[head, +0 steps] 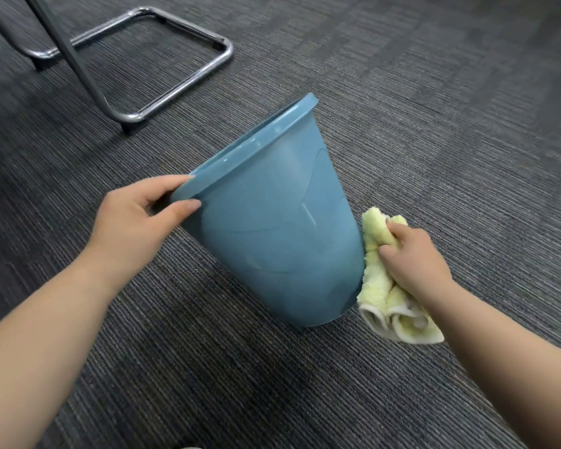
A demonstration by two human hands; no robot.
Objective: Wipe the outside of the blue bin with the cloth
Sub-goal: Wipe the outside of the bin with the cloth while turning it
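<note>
Pinches the rim of the blue bin with the left grip, tilting it on the carpet — long axis running from base, lower right, to mouth, upper left. Clutches the bunched yellow cloth in the right grip, pressed to the wall near the base — probably wipes up along that axis next.

The blue bin faces away, its inside hidden. Fingertips of the right hand are buried in the cloth. The chair frame runs off the top-left edge.
</note>
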